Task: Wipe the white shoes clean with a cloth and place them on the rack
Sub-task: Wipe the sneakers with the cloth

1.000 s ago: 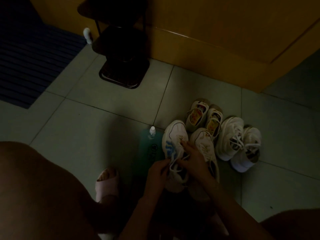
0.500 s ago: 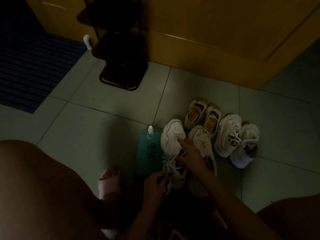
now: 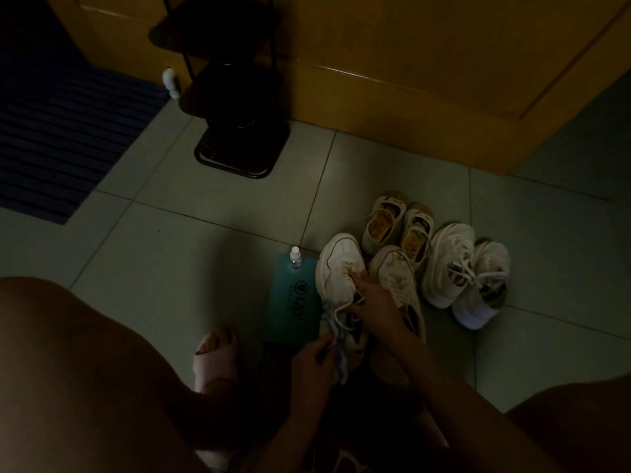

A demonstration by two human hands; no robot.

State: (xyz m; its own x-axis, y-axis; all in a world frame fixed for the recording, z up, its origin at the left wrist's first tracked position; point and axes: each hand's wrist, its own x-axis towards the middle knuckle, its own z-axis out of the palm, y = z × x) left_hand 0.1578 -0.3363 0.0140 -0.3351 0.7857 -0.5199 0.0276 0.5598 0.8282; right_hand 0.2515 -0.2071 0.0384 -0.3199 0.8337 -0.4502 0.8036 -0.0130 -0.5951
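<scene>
A white sneaker (image 3: 336, 271) lies on the tiled floor in front of me, toe pointing away. My right hand (image 3: 372, 298) grips it at the laces and tongue. My left hand (image 3: 312, 361) pinches a white cloth with blue stripes (image 3: 336, 346) against the sneaker's left side near the heel. Its partner sneaker (image 3: 397, 281) lies just to the right, partly under my right arm. A dark tiered shoe rack (image 3: 235, 131) stands by the wooden door at the back.
A teal pouch (image 3: 293, 302) with a small capped bottle (image 3: 295, 257) lies left of the sneaker. A small beige pair (image 3: 396, 223) and another white pair (image 3: 467, 274) sit to the right. A dark striped mat (image 3: 58, 131) is far left. My knees and a pink slipper (image 3: 215, 356) are near.
My left hand drew the cloth back along the sneaker's side from the mid part toward the heel. My right hand kept its hold at the laces. The view dropped slightly.
</scene>
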